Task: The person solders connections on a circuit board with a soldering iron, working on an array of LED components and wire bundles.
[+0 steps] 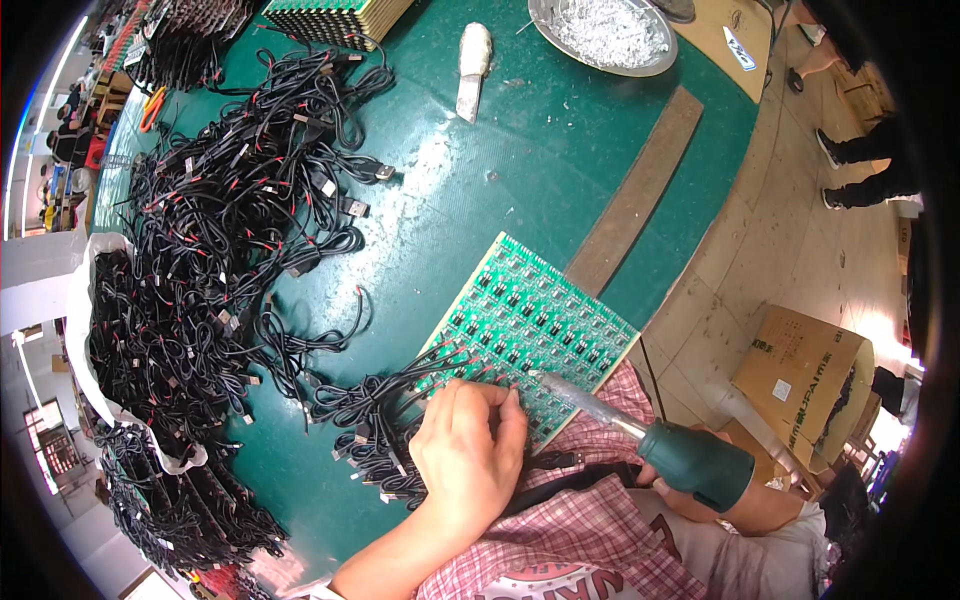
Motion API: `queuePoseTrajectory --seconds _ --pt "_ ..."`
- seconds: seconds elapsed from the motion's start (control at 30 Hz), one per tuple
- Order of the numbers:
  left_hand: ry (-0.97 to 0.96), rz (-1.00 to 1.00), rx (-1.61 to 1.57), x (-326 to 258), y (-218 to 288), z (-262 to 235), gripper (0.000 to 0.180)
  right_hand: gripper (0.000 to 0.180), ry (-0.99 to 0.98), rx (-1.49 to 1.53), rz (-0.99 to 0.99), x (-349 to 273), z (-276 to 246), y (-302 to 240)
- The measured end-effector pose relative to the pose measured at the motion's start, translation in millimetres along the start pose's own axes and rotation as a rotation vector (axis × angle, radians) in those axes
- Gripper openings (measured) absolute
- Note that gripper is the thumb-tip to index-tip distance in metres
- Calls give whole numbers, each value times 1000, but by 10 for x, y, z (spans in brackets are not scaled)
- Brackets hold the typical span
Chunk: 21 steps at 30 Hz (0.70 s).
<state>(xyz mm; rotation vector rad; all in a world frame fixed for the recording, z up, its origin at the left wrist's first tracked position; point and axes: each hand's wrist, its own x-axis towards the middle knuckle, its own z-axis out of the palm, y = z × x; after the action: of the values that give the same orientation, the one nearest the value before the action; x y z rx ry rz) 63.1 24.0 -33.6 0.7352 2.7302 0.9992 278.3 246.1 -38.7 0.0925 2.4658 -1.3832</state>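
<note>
A green circuit board panel (540, 315), filled with rows of small dark parts, lies tilted at the table's near edge. My left hand (465, 450) is closed in a pinch over its lower left part; a black cable seems to run between the fingers, though the tips hide most of it. Several black cables (375, 400) lie beside that hand, with thin red-ended wires reaching onto the board. My right hand (765, 508) is wrapped round the green handle of a soldering iron (700, 465). Its grey tip points down-left onto the board, close to my left fingertips.
A large heap of black USB cables (230, 200) covers the table's left side. Farther back are stacked circuit boards (345, 18), a wrapped blade (472, 75) and a metal dish of silvery scraps (610, 35). A brown flat bar (640, 190) lies behind the board. A cardboard box (805, 385) stands at right.
</note>
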Motion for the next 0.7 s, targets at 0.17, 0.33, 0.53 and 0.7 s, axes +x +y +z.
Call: queuePoseTrajectory --seconds 0.17,0.33,0.53,0.7 --pt "-21 -13 -10 0 17 -31 17 25 106 -42 -99 255 -81 -188" --pt "-300 491 245 -60 99 -374 37 27 134 197 57 379 -180 -347" --pt "-526 608 208 -295 -42 -557 42 26 175 225 89 412 -186 -394" --pt "-551 472 259 -150 -51 -681 38 23 191 375 69 477 -187 -447"
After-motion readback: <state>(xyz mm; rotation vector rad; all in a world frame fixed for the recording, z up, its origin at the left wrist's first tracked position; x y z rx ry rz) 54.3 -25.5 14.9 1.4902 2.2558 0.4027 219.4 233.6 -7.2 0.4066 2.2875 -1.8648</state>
